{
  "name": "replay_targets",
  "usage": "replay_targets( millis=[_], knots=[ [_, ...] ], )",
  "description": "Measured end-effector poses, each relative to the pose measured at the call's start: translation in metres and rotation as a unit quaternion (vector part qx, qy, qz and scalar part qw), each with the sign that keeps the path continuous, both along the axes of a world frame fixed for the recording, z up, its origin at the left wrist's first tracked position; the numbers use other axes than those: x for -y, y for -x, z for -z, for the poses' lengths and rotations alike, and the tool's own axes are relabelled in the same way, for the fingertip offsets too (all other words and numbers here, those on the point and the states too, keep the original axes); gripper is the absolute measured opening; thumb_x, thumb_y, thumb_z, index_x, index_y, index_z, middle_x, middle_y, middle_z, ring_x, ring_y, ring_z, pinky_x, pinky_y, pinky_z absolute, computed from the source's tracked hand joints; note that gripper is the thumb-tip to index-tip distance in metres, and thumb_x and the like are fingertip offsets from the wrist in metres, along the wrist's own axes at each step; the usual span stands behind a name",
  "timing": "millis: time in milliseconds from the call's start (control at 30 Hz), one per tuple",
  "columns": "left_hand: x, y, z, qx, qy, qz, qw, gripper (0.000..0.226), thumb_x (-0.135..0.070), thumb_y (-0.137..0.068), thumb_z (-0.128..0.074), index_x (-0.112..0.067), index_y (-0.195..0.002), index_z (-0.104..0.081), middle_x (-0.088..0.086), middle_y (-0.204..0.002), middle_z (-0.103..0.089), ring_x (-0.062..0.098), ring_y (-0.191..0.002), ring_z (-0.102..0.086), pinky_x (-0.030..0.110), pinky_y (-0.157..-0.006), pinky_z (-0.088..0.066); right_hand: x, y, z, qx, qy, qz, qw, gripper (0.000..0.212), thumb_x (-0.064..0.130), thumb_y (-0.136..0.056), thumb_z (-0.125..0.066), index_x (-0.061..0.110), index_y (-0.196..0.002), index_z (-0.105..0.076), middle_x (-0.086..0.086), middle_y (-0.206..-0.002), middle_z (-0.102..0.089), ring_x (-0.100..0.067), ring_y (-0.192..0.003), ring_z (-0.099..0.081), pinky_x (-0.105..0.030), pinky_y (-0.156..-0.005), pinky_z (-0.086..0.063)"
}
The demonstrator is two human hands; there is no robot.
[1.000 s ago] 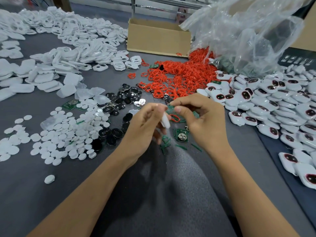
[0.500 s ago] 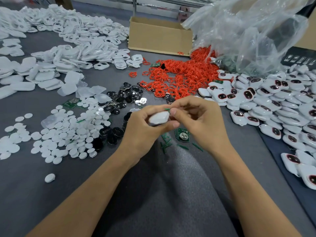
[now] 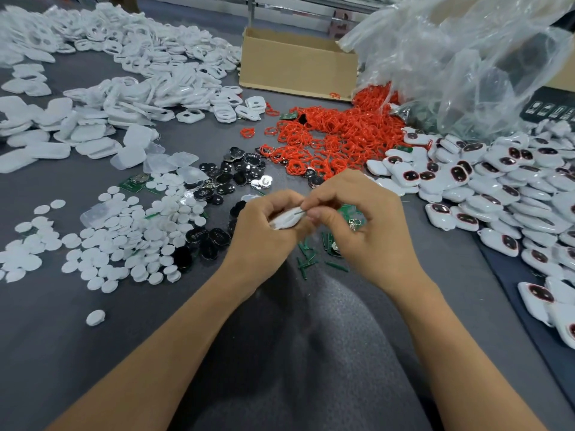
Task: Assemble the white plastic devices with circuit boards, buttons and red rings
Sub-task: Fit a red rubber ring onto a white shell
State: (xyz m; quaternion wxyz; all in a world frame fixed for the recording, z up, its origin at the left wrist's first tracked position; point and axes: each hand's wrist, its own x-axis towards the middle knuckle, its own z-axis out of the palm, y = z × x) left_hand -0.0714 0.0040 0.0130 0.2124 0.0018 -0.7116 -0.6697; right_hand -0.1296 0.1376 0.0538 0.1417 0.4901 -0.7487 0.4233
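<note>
1. Nearest you, both forearms reach forward over the grey table (image 3: 56,343).
2. At the near middle, just above the table, your left hand (image 3: 264,234) curls round a small white shell (image 3: 283,219). Your right hand (image 3: 367,234) pinches at the shell's right edge, where a thin green sliver shows. It may be a circuit board's edge, but I cannot tell.
3. The shell looks light, stiff and smooth, so probably slippery. Grip it by its rims and press evenly, because a thin board could snap if it is forced.
4. Just beyond your hands lie green offcuts (image 3: 308,259). To the left are white discs (image 3: 140,237) and glossy black buttons (image 3: 211,237).
5. Farther off, the red rings (image 3: 336,141) form a tangled heap. They look soft and springy, so lift one by its loop. Finished devices (image 3: 497,181) are piled to the right.
6. Farthest away are empty white casings (image 3: 140,88) on the left, a cardboard box (image 3: 298,66) in the centre and a clear plastic bag (image 3: 466,57) on the right.
</note>
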Motion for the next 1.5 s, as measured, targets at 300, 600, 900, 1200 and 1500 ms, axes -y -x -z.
replay_targets(
  millis=[300, 600, 900, 1200, 1500],
  knots=[
    [0.0, 0.0, 0.002, 0.029, 0.056, -0.046, 0.997, 0.017, -0.019, -0.066, -0.071, -0.007, -0.078, -0.07, 0.014, -0.069, -0.063, 0.012, -0.061, -0.05, 0.035, -0.057, -0.044, 0.003, -0.002, 0.004, -0.041, -0.038, 0.003, 0.998, 0.01, -0.002, -0.08, -0.069, 0.008, -0.081, -0.071, 0.001, -0.083, -0.06, -0.015, -0.082, -0.054, -0.018, -0.078, -0.039],
    [0.003, -0.002, 0.004, 0.043, 0.119, -0.082, 0.989, 0.023, 0.0, -0.073, -0.073, -0.015, -0.061, -0.062, -0.005, -0.051, -0.052, 0.002, -0.049, -0.041, 0.014, -0.049, -0.033, 0.004, -0.004, 0.007, -0.115, -0.045, 0.0, 0.992, 0.01, -0.006, -0.083, -0.064, 0.002, -0.082, -0.07, -0.009, -0.081, -0.061, -0.025, -0.077, -0.056, -0.028, -0.071, -0.044],
    [0.004, 0.002, 0.005, 0.066, 0.007, -0.12, 0.991, 0.034, -0.004, -0.077, -0.074, -0.023, -0.097, -0.054, -0.006, -0.066, -0.063, 0.005, -0.058, -0.052, 0.021, -0.06, -0.044, -0.001, 0.007, 0.011, -0.003, -0.076, 0.128, 0.989, 0.035, -0.016, -0.075, -0.06, 0.009, -0.092, -0.077, -0.01, -0.101, -0.065, -0.016, -0.087, -0.057, -0.007, -0.081, -0.038],
    [0.005, -0.002, -0.004, 0.061, -0.063, 0.001, 0.996, 0.058, 0.017, -0.076, -0.063, -0.02, -0.111, -0.035, 0.007, -0.101, -0.052, 0.001, -0.071, -0.053, 0.014, -0.059, -0.044, 0.004, 0.0, 0.011, 0.007, -0.07, -0.004, 0.998, 0.031, -0.004, -0.081, -0.066, 0.013, -0.107, -0.071, 0.001, -0.101, -0.07, -0.011, -0.09, -0.059, -0.021, -0.084, -0.046],
    [0.003, 0.002, -0.002, 0.008, -0.207, 0.011, 0.978, 0.041, -0.021, -0.072, -0.074, -0.016, -0.112, -0.064, -0.001, -0.095, -0.075, 0.011, -0.088, -0.069, 0.019, -0.077, -0.053, 0.01, -0.006, 0.014, -0.024, 0.017, 0.117, 0.993, 0.021, 0.003, -0.078, -0.072, 0.012, -0.097, -0.074, 0.0, -0.084, -0.068, -0.009, -0.069, -0.058, -0.021, -0.068, -0.049]
  ],
)
